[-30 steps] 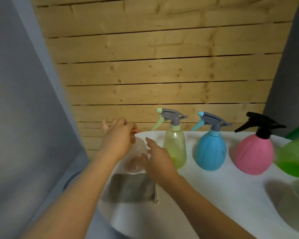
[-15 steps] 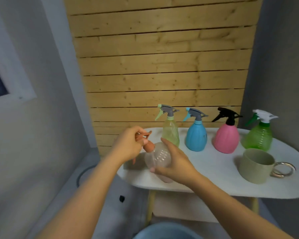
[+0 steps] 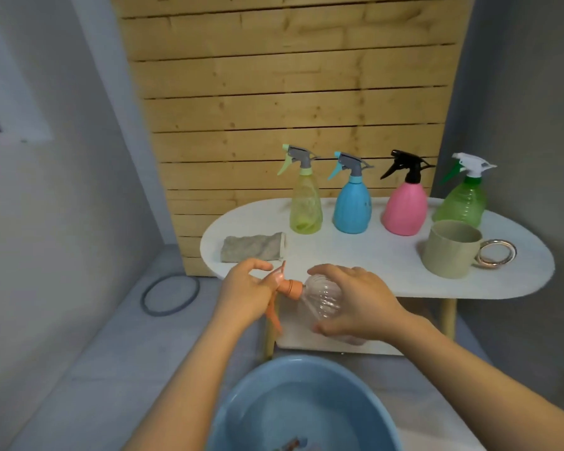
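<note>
a wall of pale wooden slats (image 3: 290, 92) stands behind a white oval table (image 3: 355, 255), with grey walls on either side.

head view: i hold a clear ribbed bottle (image 3: 323, 297) in the air just off the table's near edge. it lies on its side with the neck toward nine o'clock, and the blue basin (image 3: 241, 402) sits below it at six o'clock. my right hand (image 3: 362, 304) is wrapped over the belly, fingers curled round it and thumb tucked beneath. my left hand (image 3: 245, 296) is closed round the orange spray head (image 3: 288, 288), and its trigger (image 3: 274, 317) pokes out toward six o'clock.

the bottle looks empty and light. it seems to be thin plastic that would dent under a hard squeeze and turn slick if wet, though the ribs give some grip. i judge the belly the place to steady it and the collar the place to twist. the thin trigger might snap if i pulled on it.

my right palm hides the bottle's base and my left fingers cover the nozzle. i cannot tell whether the collar is loose, and any tube inside is hard to make out. the basin is cut off at the bottom edge, and a small dark thing (image 3: 290, 445) in it is too blurred to name.
</note>
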Action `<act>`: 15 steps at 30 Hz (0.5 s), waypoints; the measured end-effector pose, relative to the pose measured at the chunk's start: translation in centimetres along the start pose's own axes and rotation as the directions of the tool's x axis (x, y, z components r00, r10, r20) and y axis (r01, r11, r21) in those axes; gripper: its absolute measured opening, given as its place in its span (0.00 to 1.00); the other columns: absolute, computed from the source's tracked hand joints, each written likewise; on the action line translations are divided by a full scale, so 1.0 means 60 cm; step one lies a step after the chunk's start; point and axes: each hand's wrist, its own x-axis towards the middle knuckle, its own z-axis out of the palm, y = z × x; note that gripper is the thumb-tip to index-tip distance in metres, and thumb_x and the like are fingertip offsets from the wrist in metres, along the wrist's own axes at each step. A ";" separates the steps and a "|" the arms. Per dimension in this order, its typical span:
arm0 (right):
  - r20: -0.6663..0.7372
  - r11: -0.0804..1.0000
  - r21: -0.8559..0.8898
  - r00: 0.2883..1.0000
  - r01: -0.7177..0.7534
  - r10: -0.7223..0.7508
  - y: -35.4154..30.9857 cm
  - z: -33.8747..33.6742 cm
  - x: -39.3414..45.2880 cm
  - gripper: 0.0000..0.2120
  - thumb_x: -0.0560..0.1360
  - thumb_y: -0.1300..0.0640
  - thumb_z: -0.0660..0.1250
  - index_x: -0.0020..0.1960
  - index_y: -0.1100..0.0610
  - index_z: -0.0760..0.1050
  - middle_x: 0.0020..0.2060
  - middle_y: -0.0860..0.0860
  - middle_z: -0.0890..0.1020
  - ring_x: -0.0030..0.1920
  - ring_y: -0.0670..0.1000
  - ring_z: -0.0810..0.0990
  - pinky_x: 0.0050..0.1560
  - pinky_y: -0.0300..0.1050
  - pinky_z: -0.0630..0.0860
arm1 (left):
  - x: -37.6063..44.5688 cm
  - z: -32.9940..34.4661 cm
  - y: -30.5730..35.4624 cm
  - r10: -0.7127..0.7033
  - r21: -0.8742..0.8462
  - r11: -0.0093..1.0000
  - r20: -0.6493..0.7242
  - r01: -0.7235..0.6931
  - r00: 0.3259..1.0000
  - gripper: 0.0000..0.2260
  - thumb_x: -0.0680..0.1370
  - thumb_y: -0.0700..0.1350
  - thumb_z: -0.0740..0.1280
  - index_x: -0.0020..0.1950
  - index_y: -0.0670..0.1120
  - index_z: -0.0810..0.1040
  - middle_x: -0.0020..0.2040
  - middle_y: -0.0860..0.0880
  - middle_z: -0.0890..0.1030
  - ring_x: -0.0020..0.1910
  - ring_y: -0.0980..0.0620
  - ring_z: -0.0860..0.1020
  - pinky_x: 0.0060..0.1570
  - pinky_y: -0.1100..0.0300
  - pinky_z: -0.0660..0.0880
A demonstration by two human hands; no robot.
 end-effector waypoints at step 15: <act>-0.037 0.964 -0.254 0.996 0.073 -0.085 0.020 0.011 0.004 0.37 0.63 0.38 0.67 0.69 0.43 0.61 0.62 0.48 0.71 0.56 0.54 0.69 0.55 0.45 0.64 | 0.004 0.017 0.001 -0.177 -0.148 0.969 0.156 0.200 0.972 0.09 0.78 0.47 0.66 0.56 0.47 0.79 0.36 0.45 0.82 0.31 0.50 0.79 0.28 0.64 0.70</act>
